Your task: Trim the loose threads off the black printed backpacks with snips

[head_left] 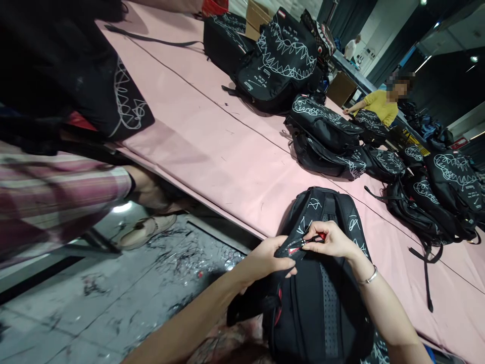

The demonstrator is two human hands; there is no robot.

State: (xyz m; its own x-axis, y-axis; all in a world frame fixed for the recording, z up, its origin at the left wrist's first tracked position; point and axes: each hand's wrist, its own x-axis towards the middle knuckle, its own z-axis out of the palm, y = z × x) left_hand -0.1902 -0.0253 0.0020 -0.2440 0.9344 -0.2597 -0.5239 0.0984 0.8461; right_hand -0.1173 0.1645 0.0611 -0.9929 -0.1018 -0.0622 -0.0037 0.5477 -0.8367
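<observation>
Pink sheeting point(204, 131) covers a long table, crossed by one thin dark line and dotted with bits of thread; beside it, grey tiles point(94, 298) carry dark scraps. Three other people are partly visible from where I stand: one in a yellow top point(379, 103), one in a white top point(351, 50) farther back, and one at the left, shown by a plaid garment point(60, 197) and one beige shoe point(146, 231). Two cardboard boxes point(341, 88) stand at the far side. At least eight black bags point(284, 60) with white line drawings lie beyond, some stacked; overlap prevents an exact count. One further black bag point(131, 101) lies at the left.

Principal specimen: one black backpack point(308, 308), its upper end on the near table edge, its lower end towards the wearer, back panel upward. Two padded straps bear white scribbles; one perforated strip runs down the middle; red shows at one side.

Two hands work at the strap point(303, 220) nearer the floor. The left hand point(268, 258) pinches its edge beside one red-and-white label point(293, 249). The right hand point(334, 240), below one silver bracelet point(371, 275), grips a small black-and-red piece point(320, 237), too small to identify.
</observation>
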